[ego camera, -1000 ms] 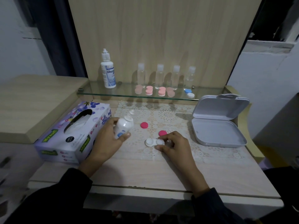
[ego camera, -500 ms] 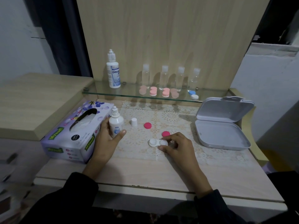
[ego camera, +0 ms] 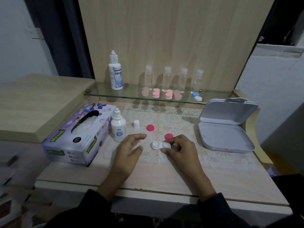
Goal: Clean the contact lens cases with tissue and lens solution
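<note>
Head view is taken up by a pale wooden table (ego camera: 164,178), overlaid across its middle by a lace mat (ego camera: 177,119). A glass shelf (ego camera: 131,96) is fixed along the back edge, with a tall bottle (ego camera: 115,76), four clear bottles and several small cases lined up on it. A purple tissue box (ego camera: 77,137) is laid along the left edge, and a grey hinged box (ego camera: 225,137) is set open near the right edge.

The left hand (ego camera: 127,153) is held open near the table's middle, fingers spread and loosely bent, nothing gripped; whether the surface is touched cannot be told. The right hand (ego camera: 182,150) is kept apart from it, with the right well of the white lens case (ego camera: 157,145) pinched between thumb and fingertips.

A small solution bottle (ego camera: 118,127) is stood upright and uncapped between the tissue box and the left hand. The lens case is laid flat on the mat, its left well uncovered. A pink lid (ego camera: 168,136) is laid just behind the right fingers, a second pink lid (ego camera: 150,127) farther back, and a white cap (ego camera: 136,124) is stood between that lid and the small bottle
</note>
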A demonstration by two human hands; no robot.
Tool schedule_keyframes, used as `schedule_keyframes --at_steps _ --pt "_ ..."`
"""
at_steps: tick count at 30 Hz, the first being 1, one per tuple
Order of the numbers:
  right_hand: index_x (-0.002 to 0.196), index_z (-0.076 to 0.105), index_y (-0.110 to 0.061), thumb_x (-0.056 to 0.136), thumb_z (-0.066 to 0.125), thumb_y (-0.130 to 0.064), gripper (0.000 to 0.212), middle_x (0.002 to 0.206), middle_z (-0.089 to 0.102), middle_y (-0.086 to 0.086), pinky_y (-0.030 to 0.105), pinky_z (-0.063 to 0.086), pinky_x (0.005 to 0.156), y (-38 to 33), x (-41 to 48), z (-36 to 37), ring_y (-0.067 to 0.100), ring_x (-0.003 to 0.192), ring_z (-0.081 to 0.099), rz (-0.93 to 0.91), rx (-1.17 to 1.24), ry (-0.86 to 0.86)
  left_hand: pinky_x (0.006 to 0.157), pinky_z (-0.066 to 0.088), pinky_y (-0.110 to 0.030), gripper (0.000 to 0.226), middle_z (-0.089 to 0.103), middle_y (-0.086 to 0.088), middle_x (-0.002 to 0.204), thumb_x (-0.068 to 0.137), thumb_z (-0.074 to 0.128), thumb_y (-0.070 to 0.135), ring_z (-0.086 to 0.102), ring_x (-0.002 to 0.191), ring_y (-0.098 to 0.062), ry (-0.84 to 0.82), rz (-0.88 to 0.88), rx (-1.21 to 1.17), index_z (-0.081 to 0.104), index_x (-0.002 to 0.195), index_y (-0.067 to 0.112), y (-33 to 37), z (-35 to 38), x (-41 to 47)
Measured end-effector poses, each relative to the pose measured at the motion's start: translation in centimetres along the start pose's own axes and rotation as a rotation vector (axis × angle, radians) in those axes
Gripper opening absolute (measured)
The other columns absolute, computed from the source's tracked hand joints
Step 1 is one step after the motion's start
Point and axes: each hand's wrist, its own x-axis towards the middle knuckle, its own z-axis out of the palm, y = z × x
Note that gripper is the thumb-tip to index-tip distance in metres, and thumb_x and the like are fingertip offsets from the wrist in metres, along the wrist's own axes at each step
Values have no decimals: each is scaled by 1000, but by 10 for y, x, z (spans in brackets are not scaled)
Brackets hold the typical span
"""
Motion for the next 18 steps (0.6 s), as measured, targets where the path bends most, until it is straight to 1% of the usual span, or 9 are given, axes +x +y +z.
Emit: schedule_keyframes --at_steps 2,3,6,8,9,11,14,16,18 --pt "87 73 -25 69 80 -27 19 83 57 -11 21 34 64 0 0 0 3 76 50 -6 4 -2 94 37 -7 44 57 3 122 84 49 -12 54 115 -11 -73 73 218 61 111 20 -9 8 20" --pt "88 73 -25 69 80 -27 20 83 57 -11 21 34 64 1 0 0 4 76 50 -8 9 -3 94 34 -5 47 56 3 125 84 46 -14 54 116 -12 -85 112 316 60 116 17 -12 12 31" --pt "89 73 -25 69 80 -28 20 84 57 -12 21 34 65 1 -1 0 3 78 51 -6 1 1 107 24 -14 55 43 -2 142 85 39 -15 39 133 -17 -177 153 561 47 134 9 -20 21 61" --pt "89 73 -25 69 80 -28 21 83 56 -13 21 34 65 1 -1 0 2 78 51 -11 0 3 112 17 -22 64 26 0 153 87 37 -14 20 142 -14 -285 141 717 30 145 12 -23 25 74" --pt "89 73 -24 70 79 -27 21 83 56 -12 21 34 65 1 -1 0 2 78 51 -11 4 1 114 17 -25 67 22 2 155 87 37 -14 16 143 -13 -323 141 777 26 147 13 -25 27 78" --pt "89 73 -24 70 79 -27 20 84 57 -12 21 34 65 1 -1 -1 2 79 51 -8 10 -3 112 26 -29 62 30 0 152 89 38 -10 25 140 -14 -312 163 842 31 145 15 -27 27 83" --pt "89 73 -24 70 79 -27 20 84 56 -12 20 33 65 2 -1 0 2 79 51 -4 4 0 95 45 -36 34 55 -3 132 96 46 7 50 120 -18 -218 215 816 54 129 13 -25 24 83" --pt "90 73 -24 70 80 -28 21 83 55 -13 20 33 64 2 -1 0 2 78 50 -8 -8 -2 90 48 -38 27 61 -4 123 96 49 12 55 112 -20 -192 241 776 60 121 10 -25 19 79" --pt "90 73 -24 70 80 -27 21 83 55 -12 19 31 63 2 0 -1 2 77 49 -11 -8 -1 90 47 -37 26 63 -4 119 94 52 11 55 110 -20 -180 259 747 63 118 9 -26 15 75"
